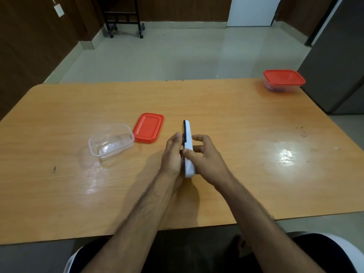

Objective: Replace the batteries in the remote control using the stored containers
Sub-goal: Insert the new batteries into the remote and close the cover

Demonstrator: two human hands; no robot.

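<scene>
I hold a white remote control (188, 138) on its edge above the middle of the wooden table (216, 115), its dark button face turned left. My left hand (172, 156) grips its left side. My right hand (206, 158) holds its white back, thumb pressed on the lower part. To the left stands an open clear plastic container (111, 141); whether anything lies inside I cannot tell. Its red lid (148, 127) lies flat beside it. A second clear container with a red lid on (283, 80) sits at the far right corner, something dark inside.
A grey cabinet (338, 62) stands close to the table's far right corner. Small dark specks (302, 132) lie on the right part of the table. A black wheeled rack (124, 16) stands on the tiled floor beyond.
</scene>
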